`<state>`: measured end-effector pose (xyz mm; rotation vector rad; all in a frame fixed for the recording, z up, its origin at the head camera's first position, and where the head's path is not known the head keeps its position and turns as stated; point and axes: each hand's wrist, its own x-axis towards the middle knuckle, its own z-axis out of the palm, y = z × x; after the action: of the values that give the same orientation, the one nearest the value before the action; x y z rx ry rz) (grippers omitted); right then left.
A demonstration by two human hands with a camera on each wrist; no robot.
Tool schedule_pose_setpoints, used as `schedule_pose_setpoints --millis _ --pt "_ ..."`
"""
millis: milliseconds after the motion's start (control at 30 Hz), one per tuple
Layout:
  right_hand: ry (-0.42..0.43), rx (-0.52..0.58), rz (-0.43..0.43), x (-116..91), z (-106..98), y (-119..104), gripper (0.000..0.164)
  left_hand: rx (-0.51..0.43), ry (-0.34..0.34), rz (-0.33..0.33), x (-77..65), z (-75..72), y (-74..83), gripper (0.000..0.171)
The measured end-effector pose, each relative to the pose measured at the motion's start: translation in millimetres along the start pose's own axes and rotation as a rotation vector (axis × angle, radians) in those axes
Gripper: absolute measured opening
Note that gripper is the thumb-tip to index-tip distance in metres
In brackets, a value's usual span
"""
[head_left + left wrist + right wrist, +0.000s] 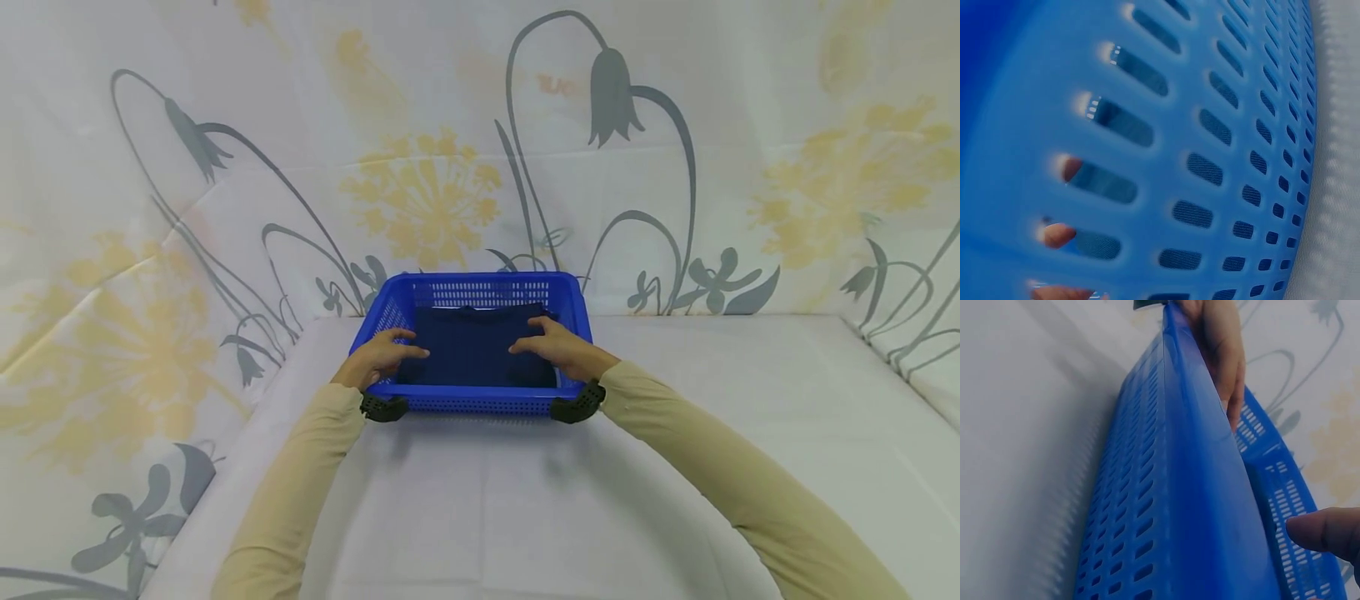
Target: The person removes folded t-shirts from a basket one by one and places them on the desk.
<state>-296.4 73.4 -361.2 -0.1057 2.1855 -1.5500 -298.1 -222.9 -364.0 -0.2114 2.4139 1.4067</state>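
A blue plastic basket (480, 393) with slotted walls stands on the white table, and a dark navy folded cloth (476, 348) lies flat in it. My left hand (378, 357) reaches over the basket's left side, thumb and fingers spread above the cloth's left edge. From the right side my right hand (564, 346) reaches in, thumb and fingers apart over the cloth's right part. Neither hand grips anything. Through the slots of the basket wall (1166, 144), bits of my left fingers show in the left wrist view. A right-hand digit (1319, 528) points inward in the right wrist view.
The white-covered table (720, 400) extends to both sides and in front of the basket. Behind it hangs a pale curtain (465, 100) printed with grey and yellow flowers. A dark band (577, 404) sits at each wrist, over the basket's near rim.
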Motion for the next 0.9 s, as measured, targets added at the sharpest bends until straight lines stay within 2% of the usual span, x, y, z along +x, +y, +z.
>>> schedule_pose_setpoints --millis 200,367,600,900 --pt "-0.007 0.044 -0.001 1.1 -0.4 -2.0 0.079 -0.007 -0.045 -0.034 -3.4 -2.3 1.3 0.066" --pt "-0.013 0.034 0.005 2.5 0.1 -3.5 0.079 -0.003 -0.035 -0.029 -2.5 -1.9 1.0 0.065" --pt "-0.039 0.026 0.004 6.9 -2.2 -2.1 0.078 -0.105 -0.044 0.003 -3.9 -0.7 3.0 0.064" --pt "-0.051 0.025 0.002 8.4 -3.3 -0.9 0.077 -0.174 -0.1 -0.036 -2.9 -1.4 2.5 0.066"
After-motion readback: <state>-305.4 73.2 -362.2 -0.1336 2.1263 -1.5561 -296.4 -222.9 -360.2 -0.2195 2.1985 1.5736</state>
